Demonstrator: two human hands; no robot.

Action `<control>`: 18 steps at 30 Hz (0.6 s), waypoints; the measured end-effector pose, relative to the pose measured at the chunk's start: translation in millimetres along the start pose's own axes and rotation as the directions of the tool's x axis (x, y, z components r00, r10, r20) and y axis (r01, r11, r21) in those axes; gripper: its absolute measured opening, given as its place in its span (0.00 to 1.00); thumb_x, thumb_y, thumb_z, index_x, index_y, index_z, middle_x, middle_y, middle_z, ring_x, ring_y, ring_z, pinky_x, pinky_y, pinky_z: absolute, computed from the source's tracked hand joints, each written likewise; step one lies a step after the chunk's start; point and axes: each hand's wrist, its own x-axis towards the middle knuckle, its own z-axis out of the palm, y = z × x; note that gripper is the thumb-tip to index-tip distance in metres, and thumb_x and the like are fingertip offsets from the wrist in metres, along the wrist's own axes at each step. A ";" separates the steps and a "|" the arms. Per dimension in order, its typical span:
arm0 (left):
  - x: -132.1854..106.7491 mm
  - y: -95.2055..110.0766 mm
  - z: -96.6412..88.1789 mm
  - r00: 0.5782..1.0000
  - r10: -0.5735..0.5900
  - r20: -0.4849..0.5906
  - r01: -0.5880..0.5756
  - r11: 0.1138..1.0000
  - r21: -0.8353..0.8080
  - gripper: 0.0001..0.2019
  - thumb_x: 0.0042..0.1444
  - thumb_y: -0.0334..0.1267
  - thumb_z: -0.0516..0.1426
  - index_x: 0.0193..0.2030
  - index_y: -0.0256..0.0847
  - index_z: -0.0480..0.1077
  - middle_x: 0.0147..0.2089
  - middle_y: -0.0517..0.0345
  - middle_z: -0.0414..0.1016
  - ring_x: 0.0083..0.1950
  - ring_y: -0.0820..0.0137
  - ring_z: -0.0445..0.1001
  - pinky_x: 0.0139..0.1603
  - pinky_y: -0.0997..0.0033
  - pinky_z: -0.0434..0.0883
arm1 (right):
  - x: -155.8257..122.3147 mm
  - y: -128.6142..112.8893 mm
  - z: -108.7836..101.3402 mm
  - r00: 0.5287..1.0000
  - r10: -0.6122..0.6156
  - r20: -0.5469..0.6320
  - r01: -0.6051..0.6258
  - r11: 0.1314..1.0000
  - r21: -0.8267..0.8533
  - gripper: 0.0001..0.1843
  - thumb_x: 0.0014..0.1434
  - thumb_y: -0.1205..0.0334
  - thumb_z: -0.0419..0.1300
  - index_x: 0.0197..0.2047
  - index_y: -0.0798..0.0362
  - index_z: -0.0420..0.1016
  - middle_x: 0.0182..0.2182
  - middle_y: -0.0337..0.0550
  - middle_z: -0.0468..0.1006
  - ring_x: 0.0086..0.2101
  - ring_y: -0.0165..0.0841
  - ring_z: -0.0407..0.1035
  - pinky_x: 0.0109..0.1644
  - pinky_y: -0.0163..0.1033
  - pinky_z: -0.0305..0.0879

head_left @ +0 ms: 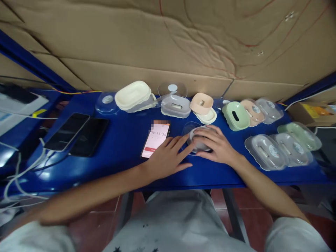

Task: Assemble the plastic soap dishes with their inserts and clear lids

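A small grey plastic box [197,137] lies on the blue table under both hands, with a clear lid [187,130] at its left side. My right hand [216,143] covers it from above, fingers over the far side and thumb at the near side. Reaching in from the left, my left hand [168,155] has its fingers stretched out, the fingertips at the box's left edge and the thumb apart. Much of the box is hidden beneath the fingers. A phone [155,140] with a running timer lies partly behind my left hand.
Along the back stand cream boxes [133,95], a grey box [175,105], a peach box [201,103] and a green box [236,116]. Several lidded boxes [269,152] sit at right. Two dark phones [68,132] and white cables [19,175] lie left. Cardboard [131,42] walls the back.
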 end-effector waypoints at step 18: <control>-8.3 4.1 -7.3 0.948 -0.303 0.099 0.230 0.432 -0.872 0.12 0.82 0.48 0.47 0.52 0.43 0.62 0.42 0.56 0.77 0.41 0.69 0.81 0.44 0.68 0.79 | -8.0 -2.2 -10.7 0.922 0.175 -0.345 -0.161 0.985 0.069 0.29 0.80 0.45 0.43 0.70 0.45 0.74 0.59 0.55 0.83 0.60 0.51 0.78 0.63 0.62 0.76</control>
